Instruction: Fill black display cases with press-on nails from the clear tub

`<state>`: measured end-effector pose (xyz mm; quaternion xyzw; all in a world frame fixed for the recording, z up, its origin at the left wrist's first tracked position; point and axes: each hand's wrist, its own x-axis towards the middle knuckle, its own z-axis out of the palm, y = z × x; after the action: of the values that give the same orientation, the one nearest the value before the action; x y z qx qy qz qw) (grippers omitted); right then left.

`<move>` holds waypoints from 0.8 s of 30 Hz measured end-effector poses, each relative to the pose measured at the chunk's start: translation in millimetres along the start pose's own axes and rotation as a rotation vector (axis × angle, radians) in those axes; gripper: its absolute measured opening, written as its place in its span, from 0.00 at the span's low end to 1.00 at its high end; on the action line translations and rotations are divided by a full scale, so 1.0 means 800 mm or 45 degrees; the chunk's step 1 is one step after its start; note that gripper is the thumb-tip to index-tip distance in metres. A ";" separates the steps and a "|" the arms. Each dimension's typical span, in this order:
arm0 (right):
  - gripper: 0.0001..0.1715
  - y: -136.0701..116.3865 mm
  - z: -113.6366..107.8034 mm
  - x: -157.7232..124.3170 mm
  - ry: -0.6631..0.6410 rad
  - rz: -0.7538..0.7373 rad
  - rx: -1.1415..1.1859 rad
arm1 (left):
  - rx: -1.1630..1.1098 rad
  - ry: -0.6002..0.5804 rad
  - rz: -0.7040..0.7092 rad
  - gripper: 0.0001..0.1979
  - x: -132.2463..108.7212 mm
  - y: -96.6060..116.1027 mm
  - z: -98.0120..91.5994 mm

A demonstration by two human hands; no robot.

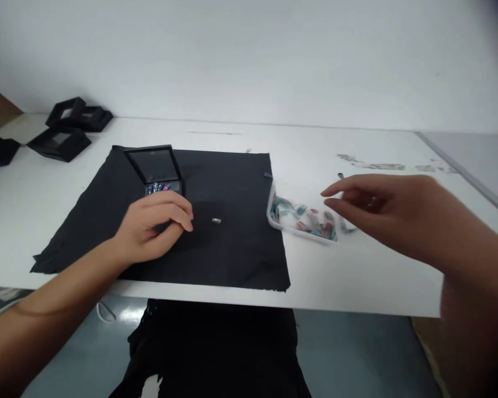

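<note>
My left hand (155, 226) rests over the black cloth (232, 260), fingers curled together, just in front of a small black case (153, 166) with its clear lid raised. Small shiny blue and pink pieces show inside the case; my hand hides its front part. Whether anything is between those fingers cannot be seen. A tiny silvery piece (216, 220) lies on the cloth to the right of that hand. My right hand (373, 204) is above the table, thumb and index finger apart with nothing visible between them, right of a clear plastic tray (302, 234) of small wrapped pieces.
Several black boxes (60, 142) stand at the back left of the white table (357, 276). A small dark tool tip (341, 176) shows behind my right hand. Near the cloth's right edge lies a small bluish item (268, 175). Torn tape marks (382, 166) are at the back right.
</note>
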<state>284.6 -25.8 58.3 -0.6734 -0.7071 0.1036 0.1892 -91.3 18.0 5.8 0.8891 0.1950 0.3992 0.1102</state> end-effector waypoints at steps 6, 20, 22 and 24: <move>0.17 -0.003 0.026 0.036 -0.504 0.072 -0.461 | -0.037 0.029 0.015 0.12 0.012 0.005 0.038; 0.14 0.008 0.037 0.038 -0.371 0.080 -0.364 | -0.021 0.298 -0.190 0.16 -0.019 -0.012 0.049; 0.14 0.011 0.031 0.034 -0.291 0.092 -0.262 | -0.009 0.289 -0.184 0.15 -0.017 -0.007 0.047; 0.14 0.012 0.024 0.030 -0.227 0.081 -0.036 | -0.006 0.297 -0.189 0.14 -0.015 -0.004 0.045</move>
<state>284.9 0.7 39.8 -0.6864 -0.7006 0.1592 0.1128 -72.0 14.2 -26.9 0.8194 0.2709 0.4912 0.1182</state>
